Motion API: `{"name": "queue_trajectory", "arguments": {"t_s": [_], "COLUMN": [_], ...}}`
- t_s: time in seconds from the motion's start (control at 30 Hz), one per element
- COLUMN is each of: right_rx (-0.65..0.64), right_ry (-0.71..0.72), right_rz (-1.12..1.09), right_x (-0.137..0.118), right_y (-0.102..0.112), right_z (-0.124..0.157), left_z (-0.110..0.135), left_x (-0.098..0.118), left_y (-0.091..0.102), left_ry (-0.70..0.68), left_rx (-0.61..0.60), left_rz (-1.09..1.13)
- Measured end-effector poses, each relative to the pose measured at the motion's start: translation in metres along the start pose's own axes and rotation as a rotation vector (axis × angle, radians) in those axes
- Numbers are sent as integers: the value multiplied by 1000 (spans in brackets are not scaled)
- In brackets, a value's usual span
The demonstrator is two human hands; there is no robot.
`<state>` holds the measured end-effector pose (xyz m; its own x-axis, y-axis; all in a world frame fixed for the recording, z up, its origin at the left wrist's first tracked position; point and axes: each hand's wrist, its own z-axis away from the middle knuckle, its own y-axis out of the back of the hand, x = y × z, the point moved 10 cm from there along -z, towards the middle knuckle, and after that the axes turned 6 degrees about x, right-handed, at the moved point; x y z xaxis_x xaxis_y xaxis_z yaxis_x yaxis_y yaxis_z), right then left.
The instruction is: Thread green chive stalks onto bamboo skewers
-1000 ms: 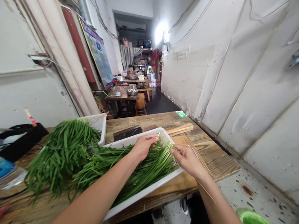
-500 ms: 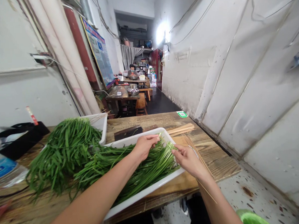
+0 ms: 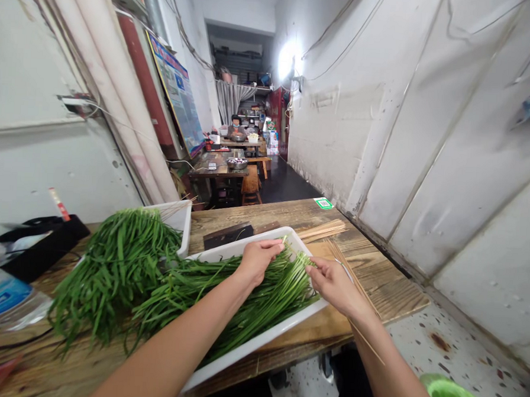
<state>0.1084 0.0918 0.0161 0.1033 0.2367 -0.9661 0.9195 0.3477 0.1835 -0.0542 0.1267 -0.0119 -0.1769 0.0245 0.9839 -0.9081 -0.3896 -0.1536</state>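
Long garlic chives [image 3: 241, 310] lie in a white plastic tray [image 3: 234, 358], their pale ends toward the right. My left hand [image 3: 259, 262] is over the tray, closed, with a chive's pale end between thumb and fingertips. At the right rim my right hand [image 3: 329, 280] is closed in a pinch beside the bunched pale ends. A thin bamboo skewer [image 3: 370, 346] runs back from this hand along the wrist; its front part is hidden by the fingers.
More chives [image 3: 115, 256] heap over a second white tray [image 3: 182, 227] on the left. Loose skewers [image 3: 323, 230] lie on the wooden table [image 3: 393, 288] beyond my right hand. A water bottle [image 3: 8, 297] and black box [image 3: 40, 246] stand left. A person [image 3: 236, 126] sits far back.
The view has shifted very slightly. Both hands keep nearly the same place and pinch at the pale chive ends.
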Motion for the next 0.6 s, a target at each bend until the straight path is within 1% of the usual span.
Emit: {"name": "queue_trajectory", "arguments": {"t_s": [0.17, 0.23, 0.37, 0.47, 0.53, 0.6], "right_rx": [25, 52, 116, 136, 136, 156], "right_ry": [33, 56, 95, 105, 110, 107], "right_rz": [36, 71, 152, 161, 182, 235], "right_x": [-4, -6, -7, -8, -10, -10], "right_y": [1, 2, 7, 10, 12, 17], "right_z": [0, 0, 0, 5, 11, 20], "left_z": [7, 13, 31, 39, 39, 33], "left_x": [4, 2, 4, 10, 18, 31], "left_y": [1, -3, -20, -33, -39, -39], "left_ry": [-36, -37, -98, -109, -117, -202], "left_rx": [53, 37, -81, -215, -309, -338], "left_rz": [-43, -66, -208, -326, -396, -520]}}
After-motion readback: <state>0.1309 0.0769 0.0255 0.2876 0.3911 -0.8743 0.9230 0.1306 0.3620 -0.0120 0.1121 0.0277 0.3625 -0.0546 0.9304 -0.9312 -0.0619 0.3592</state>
